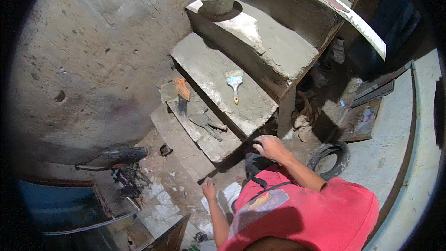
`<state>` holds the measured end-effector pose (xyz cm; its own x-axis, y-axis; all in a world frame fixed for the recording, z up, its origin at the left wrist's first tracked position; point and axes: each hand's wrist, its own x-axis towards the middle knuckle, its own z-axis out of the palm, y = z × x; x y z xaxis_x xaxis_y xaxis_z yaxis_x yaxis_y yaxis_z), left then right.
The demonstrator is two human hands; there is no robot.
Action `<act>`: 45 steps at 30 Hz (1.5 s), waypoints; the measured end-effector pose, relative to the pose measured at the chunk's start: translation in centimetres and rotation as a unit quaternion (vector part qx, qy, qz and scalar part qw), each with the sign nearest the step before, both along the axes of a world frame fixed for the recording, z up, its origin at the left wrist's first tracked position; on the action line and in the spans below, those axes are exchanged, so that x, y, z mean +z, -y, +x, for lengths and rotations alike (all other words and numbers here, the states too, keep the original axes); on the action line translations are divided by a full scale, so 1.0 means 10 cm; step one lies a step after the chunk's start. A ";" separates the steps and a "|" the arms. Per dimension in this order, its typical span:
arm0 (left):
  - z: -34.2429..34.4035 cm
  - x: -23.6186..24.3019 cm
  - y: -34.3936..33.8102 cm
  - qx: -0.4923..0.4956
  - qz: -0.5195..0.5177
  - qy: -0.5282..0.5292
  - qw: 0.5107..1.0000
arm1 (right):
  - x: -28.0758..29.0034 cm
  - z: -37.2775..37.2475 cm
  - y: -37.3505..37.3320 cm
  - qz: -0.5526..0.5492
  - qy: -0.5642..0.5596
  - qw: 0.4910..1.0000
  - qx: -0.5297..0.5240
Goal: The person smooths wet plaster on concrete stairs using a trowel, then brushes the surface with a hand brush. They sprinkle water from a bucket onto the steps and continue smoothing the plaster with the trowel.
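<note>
My left hand (208, 188) is low beside the near corner of the bottom concrete step (179, 137), its fingers closed. A small dark patch shows at the fingertips, and I cannot make out what it is. My right hand (271, 148) is by the right end of the steps, its fingers loosely bent and the thumb apart, with nothing seen in it. A paintbrush (234, 83) with pale bristles lies on the middle step (204, 60). On the step below it are a grey trowel-like tool (200, 119) with a wooden handle and an orange piece (182, 89).
A bowl of grey mortar (217, 4) stands on a higher step by the rough wall (93, 60). To the right lie a black tyre-like ring (331, 160) and boards (364, 116). A black cylinder (118, 157), a tangle of dark parts and pale scraps (160, 200) are at lower left.
</note>
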<state>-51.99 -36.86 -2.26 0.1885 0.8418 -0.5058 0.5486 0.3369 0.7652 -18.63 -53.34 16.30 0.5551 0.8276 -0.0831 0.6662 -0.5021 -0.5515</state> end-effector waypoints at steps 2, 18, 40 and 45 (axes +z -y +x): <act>-0.06 -0.01 0.16 0.038 -0.012 0.016 0.999 | 0.08 0.04 0.12 0.005 0.005 0.999 -0.035; 2.21 0.49 -0.07 -0.180 0.154 -0.022 0.971 | 1.06 1.46 0.81 0.153 0.095 0.945 -0.272; 4.60 1.56 -0.87 -0.220 0.269 -0.206 0.915 | 2.68 3.89 0.10 0.530 0.079 0.805 -0.254; 5.95 3.64 -1.48 -0.191 0.514 0.216 0.808 | 4.00 5.30 -0.39 0.774 -0.091 0.573 -0.253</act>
